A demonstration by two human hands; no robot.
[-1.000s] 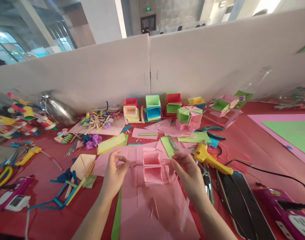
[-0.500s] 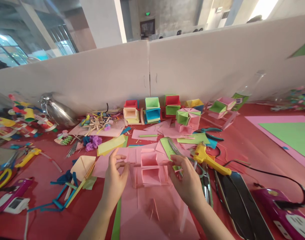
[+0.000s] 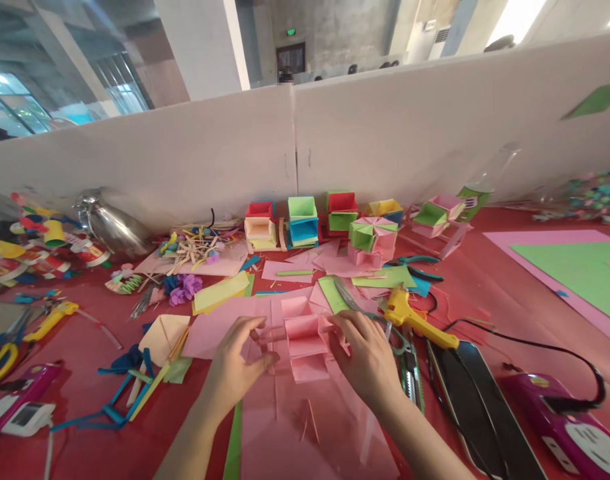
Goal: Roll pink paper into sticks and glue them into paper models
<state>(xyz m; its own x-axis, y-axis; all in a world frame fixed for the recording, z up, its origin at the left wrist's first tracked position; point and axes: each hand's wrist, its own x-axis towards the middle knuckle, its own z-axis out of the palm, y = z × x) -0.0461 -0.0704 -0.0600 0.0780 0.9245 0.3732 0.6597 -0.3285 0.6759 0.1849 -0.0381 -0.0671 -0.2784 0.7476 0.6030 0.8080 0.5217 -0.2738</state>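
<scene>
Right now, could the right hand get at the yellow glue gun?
Probably yes: the yellow glue gun lies uncovered close beside the right hand, though that hand is busy at the pink paper model.

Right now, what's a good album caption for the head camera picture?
Two hands flank pink paper boxes, with a yellow glue gun lying nearby on a red table.

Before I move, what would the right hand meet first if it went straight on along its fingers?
The right hand would probably meet the pink paper boxes just to its left; depth is unclear, so it may already be touching them.
</scene>
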